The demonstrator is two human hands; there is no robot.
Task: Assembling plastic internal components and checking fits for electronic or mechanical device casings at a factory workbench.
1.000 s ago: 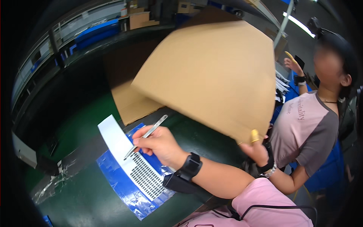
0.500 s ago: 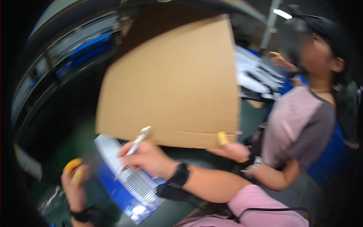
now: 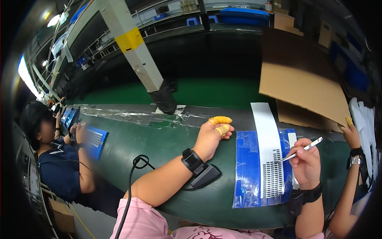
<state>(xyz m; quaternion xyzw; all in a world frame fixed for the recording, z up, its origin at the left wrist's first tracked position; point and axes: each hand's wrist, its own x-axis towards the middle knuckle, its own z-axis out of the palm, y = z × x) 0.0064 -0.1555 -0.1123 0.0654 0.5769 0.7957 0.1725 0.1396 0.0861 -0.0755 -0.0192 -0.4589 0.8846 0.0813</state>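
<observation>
My right hand (image 3: 307,163) is closed on slim silver tweezers (image 3: 306,148), whose tips are at the block of small black rectangles on a long white sheet (image 3: 264,123). I cannot tell whether the tips touch it. The sheet lies on a blue board (image 3: 247,171) covered with clear tape. To the left of the board, my left hand (image 3: 213,137) hovers over the green table with its fingers loosely bent. Yellow finger cots cover its thumb and index finger, which are a little apart with nothing visible between them.
At the right, a co-worker's hand (image 3: 351,135) grips a large cardboard sheet (image 3: 306,83) beside white pieces (image 3: 364,119). A pillar (image 3: 139,59) stands behind the table's taped far edge. Another person (image 3: 63,167) works at the left by a second blue board (image 3: 96,139).
My view has swung left, so the cardboard now appears at the right. The tweezers have come down to the rectangles on the white sheet. My left hand is now close to the blue board.
</observation>
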